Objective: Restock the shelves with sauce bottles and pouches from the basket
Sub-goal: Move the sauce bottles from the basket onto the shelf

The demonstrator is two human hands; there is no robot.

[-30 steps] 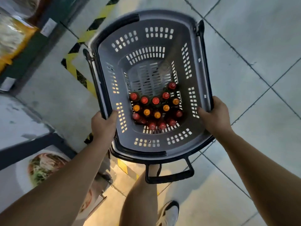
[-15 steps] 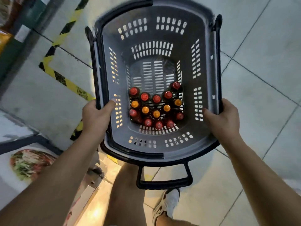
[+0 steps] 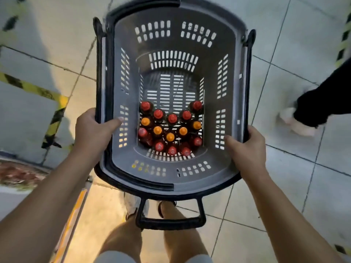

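Observation:
A deep grey plastic basket (image 3: 231, 114) with black rim and handles hangs in front of me over the tiled floor. My left hand (image 3: 93, 130) grips its left rim, thumb inside the wall. My right hand (image 3: 247, 149) grips its right rim the same way. Several sauce bottles (image 3: 170, 128) stand upright, packed together at the near end of the basket's bottom, showing red and orange caps. No pouches or shelves are visible.
Yellow-and-black hazard tape (image 3: 51, 103) marks the floor at left. A printed display edge (image 3: 17, 173) sits at lower left. Another person's dark-trousered leg and pale shoe (image 3: 303, 118) are on the floor at right. My own legs are below the basket.
The view has swung right with the basket: the hazard tape and display slid further left, and another person's leg came into view at right. Both hands keep their grip on the rim.

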